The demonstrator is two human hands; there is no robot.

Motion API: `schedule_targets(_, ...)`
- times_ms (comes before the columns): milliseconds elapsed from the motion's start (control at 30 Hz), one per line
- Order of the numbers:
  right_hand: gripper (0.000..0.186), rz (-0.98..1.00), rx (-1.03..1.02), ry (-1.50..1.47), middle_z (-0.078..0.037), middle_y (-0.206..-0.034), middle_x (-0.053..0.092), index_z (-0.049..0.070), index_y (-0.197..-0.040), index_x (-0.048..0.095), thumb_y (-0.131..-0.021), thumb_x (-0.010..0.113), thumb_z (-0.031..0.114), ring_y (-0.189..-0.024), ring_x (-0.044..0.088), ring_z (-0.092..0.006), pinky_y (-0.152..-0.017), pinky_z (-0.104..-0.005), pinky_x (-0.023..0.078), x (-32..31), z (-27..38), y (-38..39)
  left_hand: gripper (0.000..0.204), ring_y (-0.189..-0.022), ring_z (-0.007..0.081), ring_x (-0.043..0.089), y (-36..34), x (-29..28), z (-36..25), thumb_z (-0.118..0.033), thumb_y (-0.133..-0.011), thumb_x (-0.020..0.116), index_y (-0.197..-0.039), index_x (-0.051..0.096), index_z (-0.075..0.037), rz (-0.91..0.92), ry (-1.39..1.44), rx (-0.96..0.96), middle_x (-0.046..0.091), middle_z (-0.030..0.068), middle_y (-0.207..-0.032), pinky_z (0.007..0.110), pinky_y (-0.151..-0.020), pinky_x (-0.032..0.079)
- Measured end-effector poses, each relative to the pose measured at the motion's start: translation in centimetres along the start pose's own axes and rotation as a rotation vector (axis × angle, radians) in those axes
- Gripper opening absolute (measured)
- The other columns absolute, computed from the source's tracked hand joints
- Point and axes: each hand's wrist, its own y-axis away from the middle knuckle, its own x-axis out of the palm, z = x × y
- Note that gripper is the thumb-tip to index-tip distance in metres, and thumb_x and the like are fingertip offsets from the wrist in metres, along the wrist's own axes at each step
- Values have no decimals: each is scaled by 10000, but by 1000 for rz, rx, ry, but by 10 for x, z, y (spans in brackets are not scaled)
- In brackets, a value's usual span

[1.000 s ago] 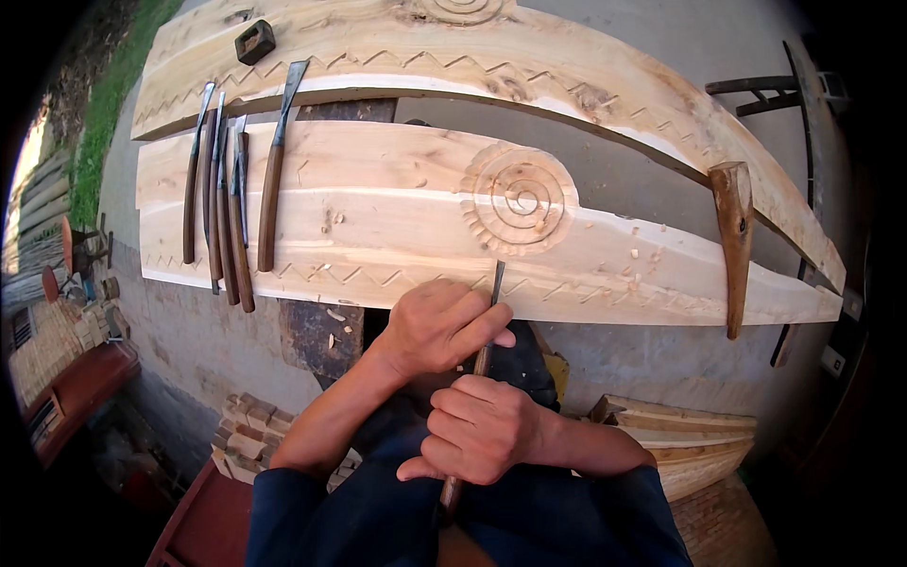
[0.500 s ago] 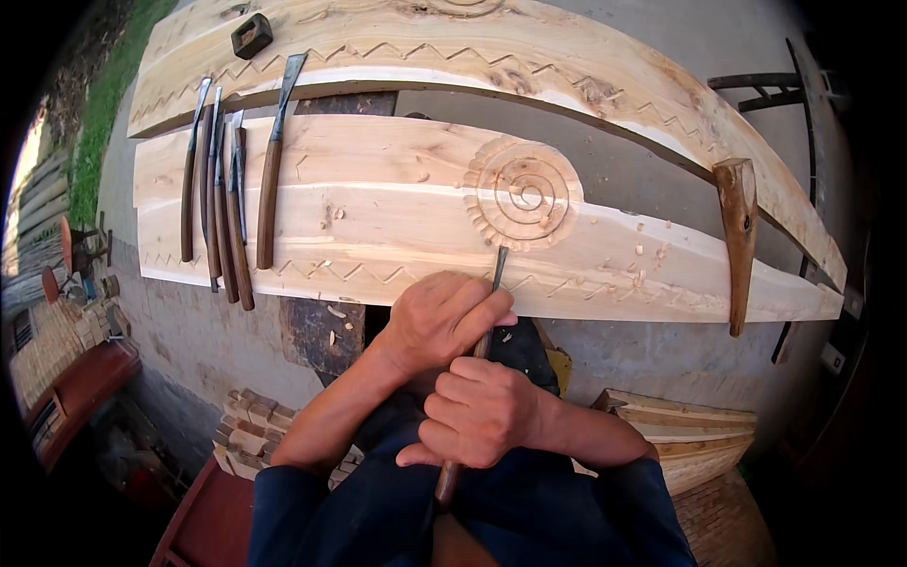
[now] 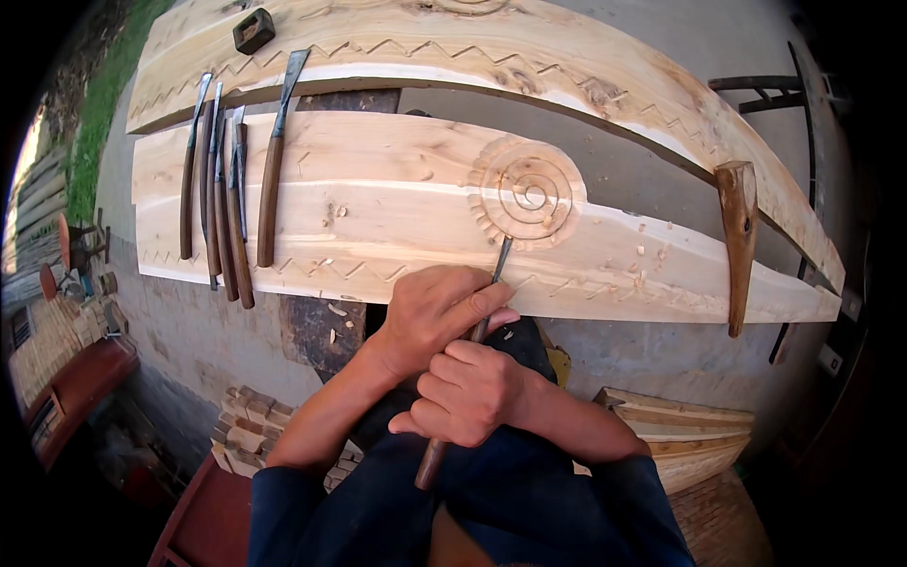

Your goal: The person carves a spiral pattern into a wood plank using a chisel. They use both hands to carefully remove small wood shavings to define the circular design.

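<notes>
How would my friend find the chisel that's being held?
Find the nearer pale board, then its carved spiral. The chisel points at the spiral's near edge; left hand and right hand grip it, while the other chisels lie loose.

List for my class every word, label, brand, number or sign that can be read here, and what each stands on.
None: no readable text shows.
Wooden board: its spiral rosette and zigzag line are carved ornament, not lettering.
Chisel in the left hand and right hand: no lettering visible.
Lower pale box at the right edge: too small to tell whether it is marked.
</notes>
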Motion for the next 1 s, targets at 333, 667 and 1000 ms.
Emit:
schedule_targets(333,519,84,-154,270,9,-619,422,149,-643,449,-973,832,268,-570,463,-155,-560,-310,350,13,-3,22,431,-771,232,724,5,3,7,-272,-815,953,-1181,813,-93,-10,-46,142,775,76,-992,355,-618,560)
schedule_targets(667,473,84,-91,114,6,-631,448,137,-649,510,-911,878,278,-585,471,-177,-568,-326,363,4,11,4,474,-794,252,730,12,3,6,-267,-832,943,-1235,760,-96,-55,5,121,734,78,-1007,366,-642,583)
schedule_targets(1000,538,54,-28,35,-11,-618,397,126,-627,440,-882,891,276,-577,452,-196,-564,-344,343,-19,1,13,469,-777,237,733,7,12,-3,-258,-795,971,-1204,814,-93,-15,-29,48,761,69,-980,360,-629,575)
